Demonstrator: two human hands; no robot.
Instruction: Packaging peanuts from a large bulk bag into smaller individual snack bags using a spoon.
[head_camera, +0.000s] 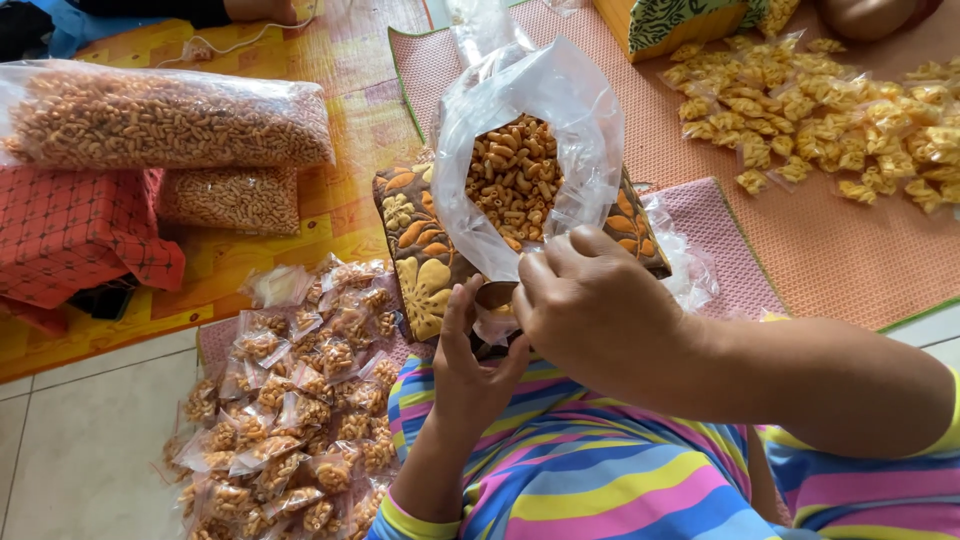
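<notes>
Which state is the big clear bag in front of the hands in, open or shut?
Open: the big clear bag's mouth gapes wide toward the camera, showing orange curled snacks piled inside.

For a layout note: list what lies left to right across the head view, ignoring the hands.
Red checked cloth bundle → heap of small filled packets → open clear bag of brown macaroni-shaped snacks → spread of small yellow snack packets on the orange mat.

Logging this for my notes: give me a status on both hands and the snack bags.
Left hand and right hand together pinch a small packet. Big open bag of snacks just ahead on patterned cushion. Filled packets piled to the left.
</notes>
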